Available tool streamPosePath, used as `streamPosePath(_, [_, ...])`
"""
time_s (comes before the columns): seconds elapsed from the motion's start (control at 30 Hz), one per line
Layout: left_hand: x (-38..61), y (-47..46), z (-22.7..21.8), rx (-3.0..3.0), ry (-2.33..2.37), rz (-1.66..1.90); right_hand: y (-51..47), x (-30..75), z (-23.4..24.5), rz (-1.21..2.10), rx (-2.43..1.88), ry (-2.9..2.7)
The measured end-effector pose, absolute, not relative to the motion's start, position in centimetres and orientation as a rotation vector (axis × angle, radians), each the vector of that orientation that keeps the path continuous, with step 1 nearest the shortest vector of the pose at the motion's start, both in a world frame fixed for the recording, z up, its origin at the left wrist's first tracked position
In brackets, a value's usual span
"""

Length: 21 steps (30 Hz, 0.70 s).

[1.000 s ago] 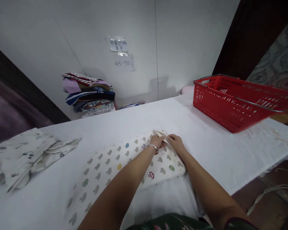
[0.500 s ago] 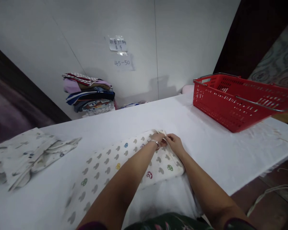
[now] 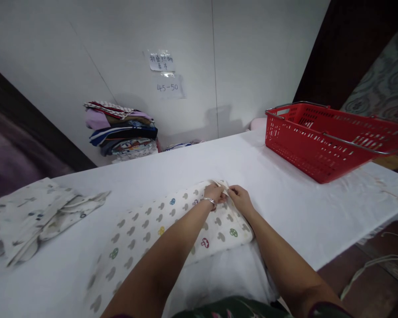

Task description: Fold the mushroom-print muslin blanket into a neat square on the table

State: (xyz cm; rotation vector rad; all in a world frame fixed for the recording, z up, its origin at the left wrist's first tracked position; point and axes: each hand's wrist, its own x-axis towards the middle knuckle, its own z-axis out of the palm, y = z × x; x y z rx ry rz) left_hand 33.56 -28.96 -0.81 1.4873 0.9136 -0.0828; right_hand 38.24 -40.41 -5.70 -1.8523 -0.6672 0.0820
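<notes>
A white cloth printed with grey and coloured mushrooms lies folded in a long strip across the table in front of me. At its far right corner my left hand, with a bracelet at the wrist, pinches the fabric edge. Close beside it, my right hand has its fingers pressed together on the same corner. A narrow raised edge of cloth shows between the two hands. My left forearm covers part of the printed strip.
To the left lies a crumpled white patterned cloth. A red plastic basket with metal handles stands on the white-covered table at the right. Behind the table's far edge, folded clothes are stacked by the wall, below paper signs.
My left hand has shifted slightly left and away from the right hand at the cloth's corner. The right hand stays nearly in place. The view has moved a little.
</notes>
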Motion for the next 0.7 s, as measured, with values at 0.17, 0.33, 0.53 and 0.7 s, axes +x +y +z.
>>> streamPosePath(0.17, [33.8,-28.9,-0.5,1.539,0.896,-0.066,-40.5,38.0,-5.3,0.126,-1.846,-0.736])
streamPosePath(0.33, [34.2,-29.1,-0.4,1.607,0.828,-0.125,-40.5,38.3,-5.5,0.135,-1.89,-0.728])
streamPosePath(0.53, [29.5,-25.8,-0.2,1.885,0.818,0.058,-40.6,39.0,-6.3,0.272,-1.825,-0.545])
streamPosePath(0.7, [19.7,-18.5,-2.5,2.717,0.831,0.283,-40.3,39.2,-6.4,0.3,-1.828,-0.495])
